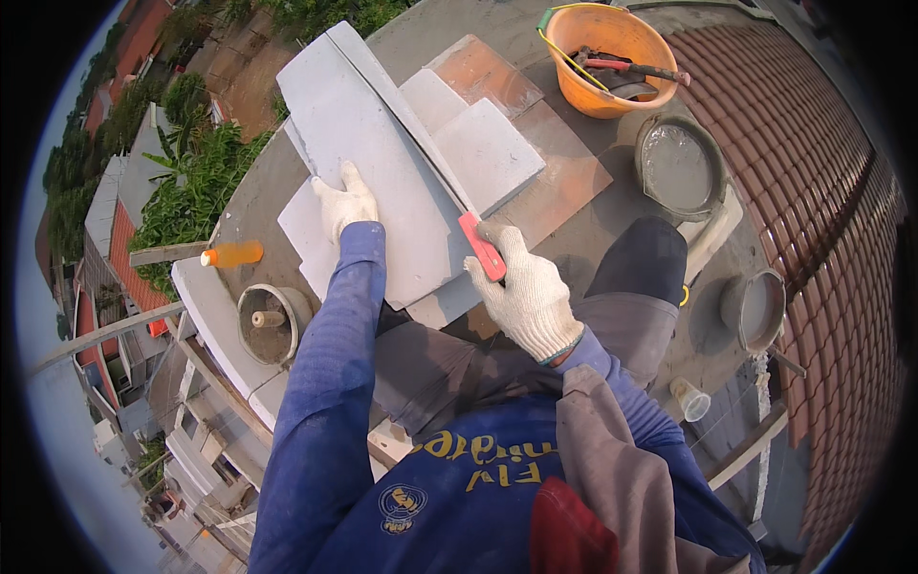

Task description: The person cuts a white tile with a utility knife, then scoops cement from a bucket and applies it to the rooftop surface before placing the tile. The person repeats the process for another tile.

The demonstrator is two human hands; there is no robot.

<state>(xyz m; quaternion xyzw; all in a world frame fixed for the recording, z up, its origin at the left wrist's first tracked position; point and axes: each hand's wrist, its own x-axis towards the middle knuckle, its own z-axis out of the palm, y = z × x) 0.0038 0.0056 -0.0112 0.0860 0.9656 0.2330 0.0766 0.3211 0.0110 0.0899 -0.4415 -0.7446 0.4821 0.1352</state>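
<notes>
Clearly, the right hand, in a white glove, was closed around a red tool. From this hand, with twelve o'clock pointing away from the person, a long grey strip ran to eleven; I could not tell whether it was part of the tool. The strip lay along the large tile, which was between ten and eleven, over the person's knees. At ten, the left hand rested on this tile with thumb and forefinger apart; whether its other fingers gripped the edge, I could not tell.

In my judgement, the step was to mark or cut the tile along the strip. The next move seemed to call for a firm left hand and an even, straight pull of the tool, so that the line would not wander.

Farther out, a small pale tile lay near twelve, upon brown tiles. At two stood a tub of grey liquid, at one an orange bucket with tools, at three a bowl. Toward nine were a pot and an orange bottle.
</notes>
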